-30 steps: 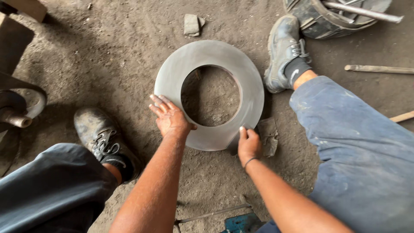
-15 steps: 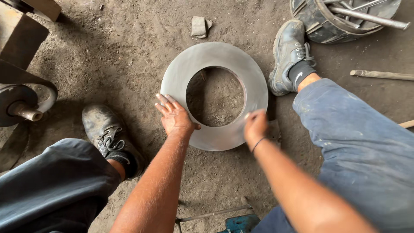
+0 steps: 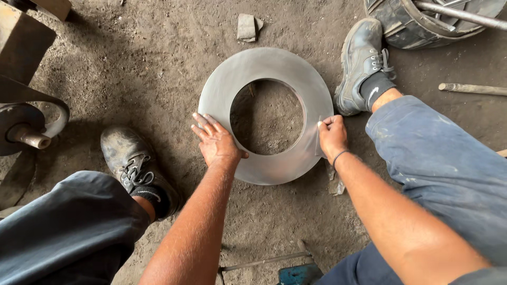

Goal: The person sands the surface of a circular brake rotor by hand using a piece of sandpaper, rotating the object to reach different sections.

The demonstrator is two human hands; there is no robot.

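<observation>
Steel ring (image 3: pixel 266 68) is lying flat on dirt, the left hand (image 3: pixel 217 141) pressing spread fingers on its near-left band. The right hand (image 3: pixel 332 136) is pinching its right edge. Far right, a round bin (image 3: pixel 409 26) is holding a metal rod (image 3: pixel 462 15).

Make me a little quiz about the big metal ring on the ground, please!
1. True or false: the left hand lies flat on the metal ring.
2. Where does the right hand hold the ring? A) outer rim B) inner rim C) nowhere
3. What shows through the ring's hole?

Key
1. True.
2. A, pinching the outer rim.
3. The bare dirt floor.
</observation>
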